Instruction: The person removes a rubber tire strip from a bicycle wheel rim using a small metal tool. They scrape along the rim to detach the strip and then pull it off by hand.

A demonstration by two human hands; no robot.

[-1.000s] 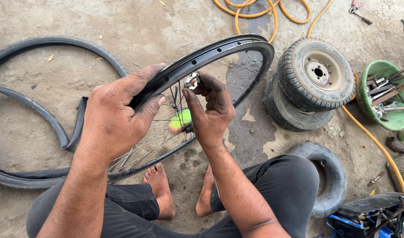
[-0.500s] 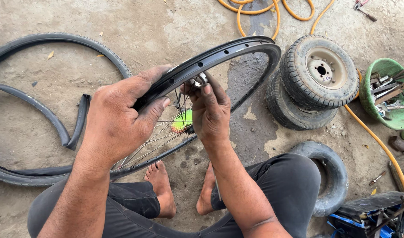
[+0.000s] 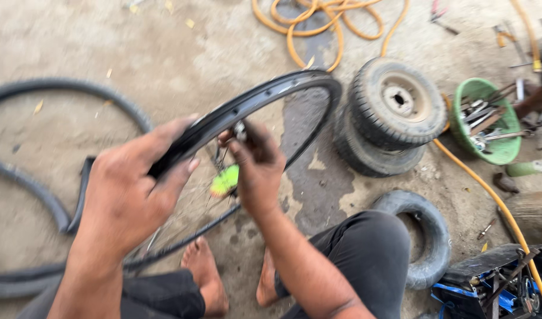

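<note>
**Wheel rim in hand: items counted**

One black wheel rim (image 3: 253,103) is tilting up off the ground above two bare feet (image 3: 206,274). The left hand (image 3: 129,198) is gripping its near edge, fingers wrapped over the rim. The right hand (image 3: 256,168) is reaching inside the rim, fingers pinching together on a small metal part at the spokes. Lying around: one loose black tyre (image 3: 28,189), two small wheels (image 3: 389,112) stacked, one small tyre (image 3: 427,236), one orange hose (image 3: 318,26), one green bowl (image 3: 486,150) holding tools.
</note>
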